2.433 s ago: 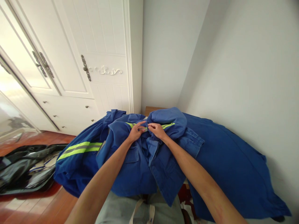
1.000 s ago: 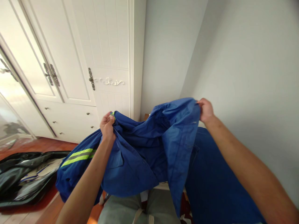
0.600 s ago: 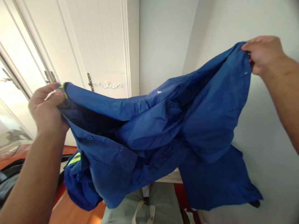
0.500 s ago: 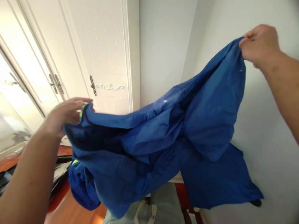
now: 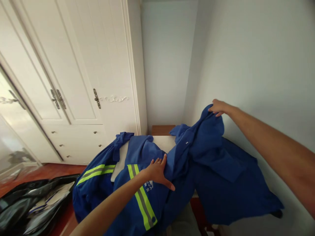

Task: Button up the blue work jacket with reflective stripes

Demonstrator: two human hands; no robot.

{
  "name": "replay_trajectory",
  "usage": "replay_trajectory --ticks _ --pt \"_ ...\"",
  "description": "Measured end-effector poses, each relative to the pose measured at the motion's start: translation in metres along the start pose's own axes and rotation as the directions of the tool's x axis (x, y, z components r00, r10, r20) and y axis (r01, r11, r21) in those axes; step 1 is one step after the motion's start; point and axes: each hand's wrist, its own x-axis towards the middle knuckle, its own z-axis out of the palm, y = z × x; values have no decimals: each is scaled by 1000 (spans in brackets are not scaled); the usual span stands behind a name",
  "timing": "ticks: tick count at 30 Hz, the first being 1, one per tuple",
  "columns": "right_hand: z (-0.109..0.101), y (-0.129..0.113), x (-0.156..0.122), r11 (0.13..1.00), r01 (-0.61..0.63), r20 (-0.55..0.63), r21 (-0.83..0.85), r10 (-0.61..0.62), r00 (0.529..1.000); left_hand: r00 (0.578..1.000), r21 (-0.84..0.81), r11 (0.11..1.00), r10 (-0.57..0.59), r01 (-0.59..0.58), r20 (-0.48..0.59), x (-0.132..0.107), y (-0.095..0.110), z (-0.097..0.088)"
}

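A blue work jacket (image 5: 145,150) with yellow and grey reflective strips (image 5: 146,208) and white lettering on the chest lies spread over a white surface (image 5: 163,141). My left hand (image 5: 157,172) rests on the jacket's front, palm down, with thumb and fingers apart. My right hand (image 5: 218,107) is closed on a raised fold at the jacket's right side, holding it above the surface. A sleeve (image 5: 98,173) with the same strips droops at the left. More blue cloth (image 5: 228,200) hangs at the right; I cannot tell whether it belongs to the same garment.
White wardrobe doors (image 5: 81,59) and drawers (image 5: 78,141) stand at the back left. An open black bag (image 5: 56,209) with things inside lies on the red-brown floor. A pale wall (image 5: 265,82) rises close on the right. A brown wooden piece (image 5: 162,129) shows behind the surface.
The jacket has come down from the air onto the white surface. My left hand has let go of its edge and now lies flat on its front. My right hand has lowered, still holding cloth.
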Motion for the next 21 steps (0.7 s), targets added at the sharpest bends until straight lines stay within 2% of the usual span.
replay_trajectory --ticks 2,3,4,5,6,7,8,9,10,11,12,13,14,16,17,18,19,21 --pt "13 15 -34 999 41 31 -33 -40 999 999 54 998 -36 38 -41 0 9 26" --pt "17 22 -58 989 145 68 11 -146 987 996 92 994 -54 60 -69 0 13 35" --pt "20 30 -87 976 199 197 93 -213 957 994 136 988 -67 79 -87 -1 17 41" --pt "23 37 -118 972 156 405 173 -215 889 993 175 981 -73 87 -88 -2 21 44" --pt "25 45 -150 978 54 653 202 -175 737 995 196 977 -73 86 -70 -2 24 45" --pt "27 54 -182 983 -56 852 174 -121 510 996 194 978 -74 80 -40 -3 27 44" --pt "30 63 -211 983 -147 960 109 -65 274 996 165 982 -84 86 -18 -4 29 40" --pt "33 72 -235 974 -217 994 58 -35 108 995 120 988 -99 99 -11 -4 32 35" --pt "36 81 -255 955 -291 998 51 -41 38 993 69 991 -113 114 -16 -4 34 27" --pt "40 90 -268 918 -390 997 70 -71 13 991 26 991 -127 128 -31 -4 37 18" --pt "44 97 -275 863 -492 993 115 -103 53 987 -16 990 -144 143 -65 -4 41 8" --pt "47 102 -278 796 -577 982 183 -119 147 980 -60 986 -165 158 -114 -4 46 -3" --pt "49 107 -276 727 -636 959 258 -111 262 968 -105 979 -189 173 -168 -5 53 -15" --pt "54 111 -269 637 -664 875 391 -33 484 921 -223 955 -256 195 -292 -10 69 -36" --pt "55 112 -266 624 -649 821 435 21 571 899 -256 948 -272 189 -342 -15 78 -45" --pt "57 112 -263 625 -630 773 461 65 631 889 -257 952 -259 168 -377 -21 89 -51" --pt "58 112 -262 627 -616 740 478 90 666 893 -226 963 -225 144 -389 -28 99 -55" --pt "61 109 -262 605 -618 735 503 77 674 932 -99 989 -136 109 -335 -41 119 -53"
